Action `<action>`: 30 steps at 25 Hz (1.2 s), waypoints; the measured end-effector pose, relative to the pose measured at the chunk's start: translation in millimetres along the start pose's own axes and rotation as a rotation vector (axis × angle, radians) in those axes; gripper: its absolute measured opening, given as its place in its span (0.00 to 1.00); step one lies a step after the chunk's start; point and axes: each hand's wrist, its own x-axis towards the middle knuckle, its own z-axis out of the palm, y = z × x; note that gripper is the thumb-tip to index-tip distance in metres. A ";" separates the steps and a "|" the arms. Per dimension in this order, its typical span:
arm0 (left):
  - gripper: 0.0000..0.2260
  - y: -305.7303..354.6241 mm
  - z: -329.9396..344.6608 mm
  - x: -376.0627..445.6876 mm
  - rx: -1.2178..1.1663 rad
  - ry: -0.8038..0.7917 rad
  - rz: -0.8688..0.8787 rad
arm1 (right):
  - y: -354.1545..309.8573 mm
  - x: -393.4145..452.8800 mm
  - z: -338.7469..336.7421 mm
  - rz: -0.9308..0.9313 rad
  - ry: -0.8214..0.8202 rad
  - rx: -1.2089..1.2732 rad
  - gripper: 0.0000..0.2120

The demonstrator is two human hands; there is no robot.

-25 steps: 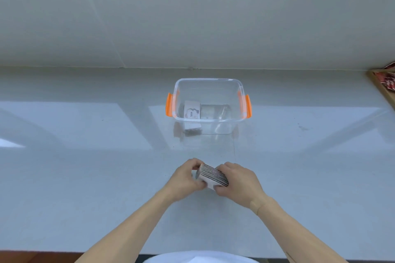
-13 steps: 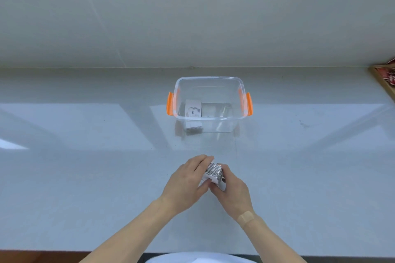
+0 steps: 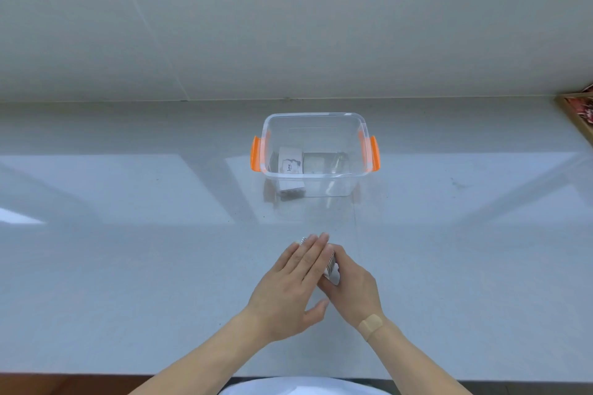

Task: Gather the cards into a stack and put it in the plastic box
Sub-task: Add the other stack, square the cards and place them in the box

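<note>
A stack of cards (image 3: pixel 330 266) stands on edge on the grey counter, pressed between my two hands. My left hand (image 3: pixel 292 285) lies flat against its left face with fingers straight and together. My right hand (image 3: pixel 349 282) cups the stack from the right; a plaster is on that wrist. Only a thin strip of striped card edges shows between the hands. The clear plastic box (image 3: pixel 316 119) with orange handles stands open further back at the centre. Another stack of white cards (image 3: pixel 290 163) lies inside at its left.
The counter (image 3: pixel 128 266) runs left and right and meets a tiled wall (image 3: pixel 288 42) behind the box. A wooden tray (image 3: pixel 577 119) with red items sits at the far right edge. The counter's front edge is just below my forearms.
The stack has been turned from a slanted hold to standing on edge. My left hand has flattened against its side, and both hands have shifted slightly toward the box.
</note>
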 end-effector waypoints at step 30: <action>0.19 -49.4 -70.3 84.6 -1.431 -0.206 -0.723 | -71.0 85.2 -119.3 0.040 -0.521 0.401 0.18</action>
